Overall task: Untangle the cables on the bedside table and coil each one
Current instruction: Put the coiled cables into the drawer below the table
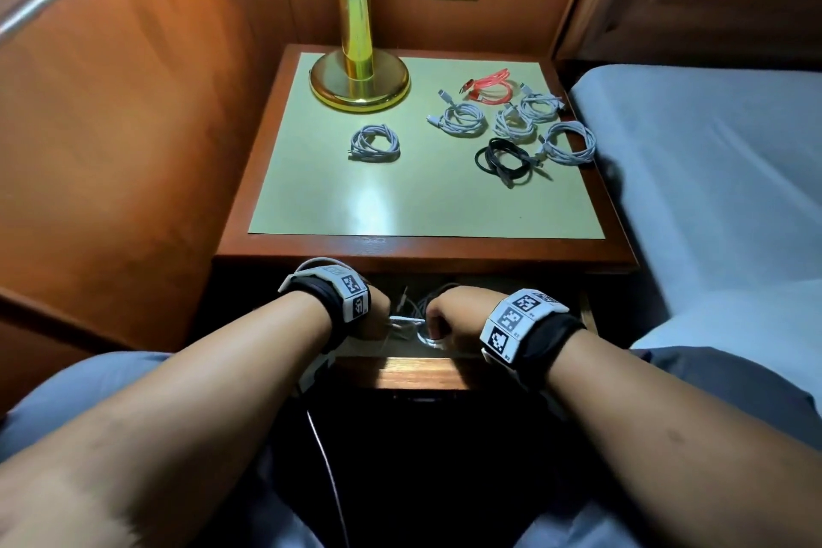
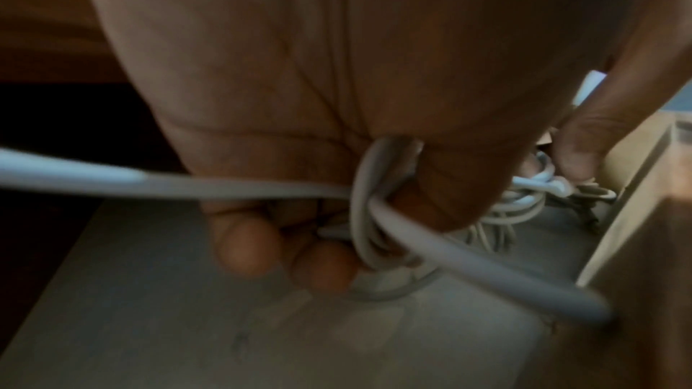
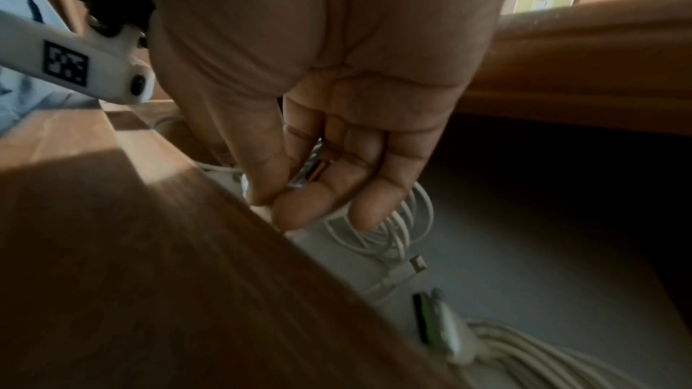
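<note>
**Presently: white cable in hand, drawer level, coiling under way**

Step. Judged as mid-coil on a white cable [image 2: 359, 218] drawn from the open drawer [image 1: 418, 372] below the table [image 1: 427, 251]. Seven coils already lie on the table top: one white coil [image 1: 373, 143] alone near the lamp [image 1: 359, 78], a red coil [image 1: 489, 88], a black coil [image 1: 505, 160], and four more white ones clustered at the right.

Left hand [image 1: 373, 316]. Grip closed round several loops of the cable; one run leads off to the left, another sweeps down toward the drawer front.

Right hand [image 1: 449, 316]. Grip narrow, thumb and fingers pinching a metal plug [image 3: 316, 170] at the cable's end.

Next move, as a judgement. Feeding the remaining slack round the left-hand loops, then tucking the plug end so the coil holds; more loose cable [image 3: 554, 357] in the drawer may snag and should be kept apart.

Views compared.
- Head view: shows the finished coils and both wrists, but the fingers and the cable between them are mostly hidden.
- Left wrist view: shows the loops wrapped in the palm.
- Right wrist view: shows the pinched plug, a free connector [image 3: 417, 264], and further cable on the drawer floor.
</note>
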The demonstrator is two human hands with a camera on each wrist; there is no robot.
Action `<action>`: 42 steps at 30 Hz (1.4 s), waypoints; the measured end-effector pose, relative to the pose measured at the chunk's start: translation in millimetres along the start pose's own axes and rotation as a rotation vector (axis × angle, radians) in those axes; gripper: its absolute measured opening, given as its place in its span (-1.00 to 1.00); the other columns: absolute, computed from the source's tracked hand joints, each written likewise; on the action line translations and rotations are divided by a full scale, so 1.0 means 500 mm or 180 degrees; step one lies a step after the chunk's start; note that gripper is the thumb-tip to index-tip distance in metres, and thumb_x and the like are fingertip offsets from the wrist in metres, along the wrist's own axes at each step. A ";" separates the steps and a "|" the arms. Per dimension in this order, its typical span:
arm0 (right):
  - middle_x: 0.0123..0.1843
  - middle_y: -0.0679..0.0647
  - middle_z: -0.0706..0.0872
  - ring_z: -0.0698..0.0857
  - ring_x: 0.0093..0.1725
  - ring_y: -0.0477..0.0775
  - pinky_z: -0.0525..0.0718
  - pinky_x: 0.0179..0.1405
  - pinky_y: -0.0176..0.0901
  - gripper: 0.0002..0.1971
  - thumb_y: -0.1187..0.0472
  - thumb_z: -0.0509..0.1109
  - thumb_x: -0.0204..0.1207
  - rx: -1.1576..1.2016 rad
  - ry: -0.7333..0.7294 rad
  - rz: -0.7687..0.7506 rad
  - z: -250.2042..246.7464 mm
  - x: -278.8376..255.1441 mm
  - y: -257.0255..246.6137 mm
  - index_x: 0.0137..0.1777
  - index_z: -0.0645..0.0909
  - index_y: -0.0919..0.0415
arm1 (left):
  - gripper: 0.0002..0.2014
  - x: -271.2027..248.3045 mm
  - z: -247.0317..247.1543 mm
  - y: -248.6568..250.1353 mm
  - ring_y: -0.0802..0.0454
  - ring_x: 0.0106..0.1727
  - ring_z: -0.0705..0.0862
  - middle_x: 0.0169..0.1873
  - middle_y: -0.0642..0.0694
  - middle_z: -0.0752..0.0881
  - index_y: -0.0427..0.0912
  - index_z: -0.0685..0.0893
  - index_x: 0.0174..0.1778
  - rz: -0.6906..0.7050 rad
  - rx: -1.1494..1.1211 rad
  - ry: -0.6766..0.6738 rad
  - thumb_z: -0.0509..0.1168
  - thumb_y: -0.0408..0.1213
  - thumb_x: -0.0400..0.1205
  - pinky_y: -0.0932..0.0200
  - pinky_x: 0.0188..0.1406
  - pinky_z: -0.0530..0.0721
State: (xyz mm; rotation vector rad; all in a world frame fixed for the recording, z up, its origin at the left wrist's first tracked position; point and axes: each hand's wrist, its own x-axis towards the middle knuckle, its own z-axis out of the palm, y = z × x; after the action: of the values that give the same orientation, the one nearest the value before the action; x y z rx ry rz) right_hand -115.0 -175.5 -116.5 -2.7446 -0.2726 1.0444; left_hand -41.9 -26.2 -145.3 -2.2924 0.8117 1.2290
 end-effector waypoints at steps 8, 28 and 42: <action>0.19 -0.04 0.78 0.74 0.17 0.06 0.67 0.12 -0.15 -0.63 0.43 0.49 0.45 0.0128 -0.0023 -0.0140 -0.009 -0.001 0.008 0.17 0.76 0.01 | -0.69 -0.029 0.005 0.011 -0.11 -0.14 0.63 -0.13 -0.09 0.73 -0.14 0.79 0.02 0.0033 -0.0146 -0.0184 0.30 0.02 0.67 0.16 -0.09 0.65; 0.03 -0.05 0.78 0.67 -0.13 -0.17 0.52 -0.27 -0.45 -0.78 0.27 0.43 0.62 0.0688 0.0643 -0.0132 -0.029 -0.075 0.032 0.22 0.74 0.09 | -0.71 -0.156 0.020 -0.030 -0.16 -0.01 0.74 -0.09 -0.15 0.75 -0.22 0.75 0.00 -0.0803 -0.0698 0.0794 0.41 -0.03 0.64 0.08 -0.07 0.64; 0.09 -0.06 0.78 0.70 0.06 -0.08 0.63 0.12 -0.19 -0.82 0.06 0.46 0.59 0.0852 0.1479 0.0026 -0.109 -0.092 0.054 0.15 0.74 0.03 | -0.76 -0.155 -0.050 -0.055 -0.07 -0.10 0.66 -0.12 -0.10 0.76 -0.08 0.71 -0.13 -0.0159 -0.1616 0.2182 0.34 0.02 0.68 0.13 -0.10 0.56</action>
State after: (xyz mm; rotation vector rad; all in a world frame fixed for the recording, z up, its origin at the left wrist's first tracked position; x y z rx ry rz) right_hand -109.3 -218.7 -54.1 -2.6395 -0.0450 0.3838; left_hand -43.0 2.4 -64.2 -3.2048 0.6906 0.6540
